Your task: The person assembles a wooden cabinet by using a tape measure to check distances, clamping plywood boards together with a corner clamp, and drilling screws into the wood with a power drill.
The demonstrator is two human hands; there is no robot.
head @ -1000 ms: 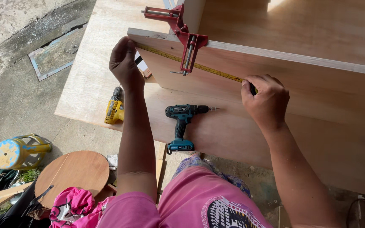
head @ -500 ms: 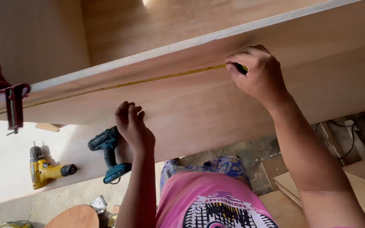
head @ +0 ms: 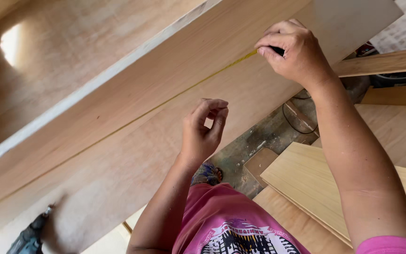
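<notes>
A yellow measuring tape (head: 165,103) runs along the face of a large plywood panel (head: 118,155), just below its pale top edge. My right hand (head: 297,51) grips the dark tape case against the panel near its right end. My left hand (head: 203,131) hovers in front of the panel's middle, off the tape, with thumb and fingers loosely curled toward each other and nothing between them. The tape's left end is out of sight.
A teal cordless drill (head: 27,237) lies at the lower left, mostly cut off. Light wooden boards (head: 306,178) are stacked on the floor at lower right. A dark cable (head: 292,117) trails over the dirty concrete floor. My sandalled foot (head: 207,174) shows below the panel.
The view has swung right along the panel, so the red clamp and the yellow drill left the picture. My left hand lifted off the panel and now hovers. My right hand stayed on the tape case.
</notes>
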